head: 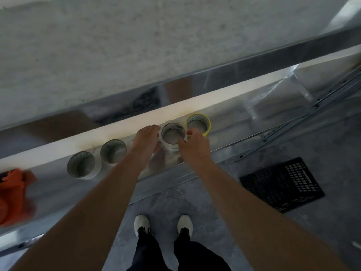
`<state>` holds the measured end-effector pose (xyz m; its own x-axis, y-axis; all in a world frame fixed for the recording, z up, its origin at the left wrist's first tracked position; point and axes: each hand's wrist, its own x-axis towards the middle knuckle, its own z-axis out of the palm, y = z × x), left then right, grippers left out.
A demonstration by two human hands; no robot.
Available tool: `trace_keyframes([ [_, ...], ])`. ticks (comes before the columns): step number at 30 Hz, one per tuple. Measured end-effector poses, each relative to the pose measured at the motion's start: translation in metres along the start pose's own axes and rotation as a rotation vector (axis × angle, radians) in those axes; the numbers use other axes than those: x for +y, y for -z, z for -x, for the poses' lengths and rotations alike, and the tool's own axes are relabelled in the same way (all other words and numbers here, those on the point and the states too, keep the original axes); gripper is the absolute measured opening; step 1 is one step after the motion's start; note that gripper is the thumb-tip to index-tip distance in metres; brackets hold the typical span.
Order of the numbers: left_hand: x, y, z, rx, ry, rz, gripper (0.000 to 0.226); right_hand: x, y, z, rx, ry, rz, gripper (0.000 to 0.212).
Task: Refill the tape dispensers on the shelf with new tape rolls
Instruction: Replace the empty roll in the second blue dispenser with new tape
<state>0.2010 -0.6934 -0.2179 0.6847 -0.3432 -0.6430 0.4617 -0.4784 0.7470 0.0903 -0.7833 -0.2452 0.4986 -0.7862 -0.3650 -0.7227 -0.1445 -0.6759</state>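
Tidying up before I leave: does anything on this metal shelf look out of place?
Two things stand out on the shiny metal shelf: a crumpled orange bundle at its left end, too blurred to identify, and one yellow-rimmed tape roll at the right end of a row of white tape rolls. Nothing looks spilled.

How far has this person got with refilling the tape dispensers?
Barely started, it seems. Four tape rolls stand in a row on the metal shelf, none loaded. The left hand and right hand flank the clear roll; grip unclear. The blurred orange item may be a dispenser; all loading remains.
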Motion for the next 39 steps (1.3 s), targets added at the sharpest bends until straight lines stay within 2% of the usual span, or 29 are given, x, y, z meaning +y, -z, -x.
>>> trace_keyframes([
  [4, -0.003, -0.001, 0.002, 0.013, 0.024, 0.026, 0.019, 0.002, -0.006, -0.002, -0.004, 0.017, -0.033, 0.055],
  [7, -0.006, -0.004, 0.005, 0.030, 0.029, 0.072, 0.017, 0.002, -0.010, -0.002, 0.020, 0.026, -0.039, 0.059],
  [12, -0.009, -0.005, 0.006, 0.047, 0.028, 0.114, 0.022, 0.002, -0.013, -0.006, 0.077, 0.019, -0.064, 0.055],
  [19, -0.008, -0.001, 0.011, 0.043, 0.050, 0.323, 0.017, -0.005, -0.015, -0.007, 0.137, 0.088, -0.039, 0.028],
  [23, -0.005, 0.008, 0.014, 0.043, 0.033, 0.347, 0.019, -0.013, -0.011, 0.001, 0.137, 0.102, -0.112, 0.043],
  [28, 0.003, 0.019, 0.024, 0.051, 0.013, 0.411, 0.019, -0.028, -0.002, 0.009, 0.191, 0.117, -0.216, 0.033],
  [34, 0.011, 0.030, 0.034, 0.060, -0.110, 0.420, 0.020, -0.037, 0.003, 0.021, 0.200, 0.154, -0.247, 0.024],
  [39, 0.009, 0.039, 0.054, 0.055, -0.184, 0.382, 0.024, -0.040, 0.004, 0.037, 0.202, 0.237, -0.257, 0.035],
])
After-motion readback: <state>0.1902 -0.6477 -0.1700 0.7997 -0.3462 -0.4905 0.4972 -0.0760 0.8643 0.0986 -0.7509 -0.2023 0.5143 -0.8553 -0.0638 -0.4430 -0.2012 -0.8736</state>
